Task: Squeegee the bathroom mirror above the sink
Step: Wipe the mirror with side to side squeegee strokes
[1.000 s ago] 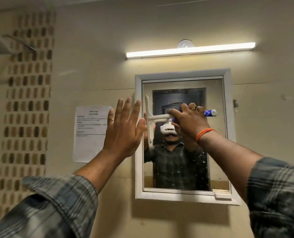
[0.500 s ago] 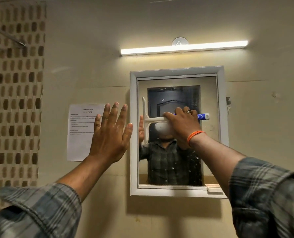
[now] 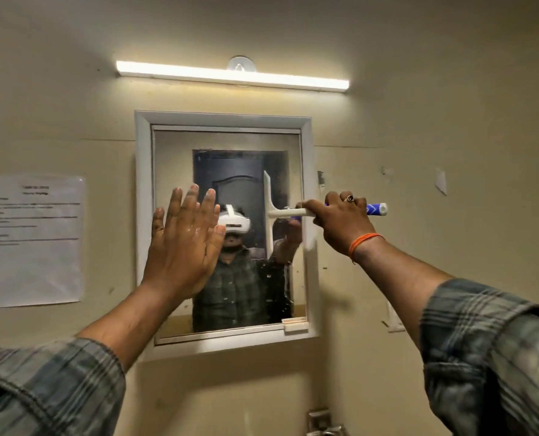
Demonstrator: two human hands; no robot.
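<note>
A white-framed mirror (image 3: 173,146) hangs on the beige wall, with water drops on its lower right glass. My right hand (image 3: 340,225) grips the blue-ended handle of a white squeegee (image 3: 269,212). Its blade stands upright against the right part of the glass. My left hand (image 3: 183,243) is raised flat in front of the mirror's left part, fingers spread and holding nothing. Whether it touches the glass I cannot tell.
A lit tube light (image 3: 230,75) runs above the mirror. A printed paper notice (image 3: 32,240) is stuck to the wall on the left. A metal tap fitting (image 3: 323,423) shows at the bottom edge below the mirror.
The squeegee has gone from the mirror's left edge across to its right part with my right hand. My left hand has shifted from the wall to in front of the glass.
</note>
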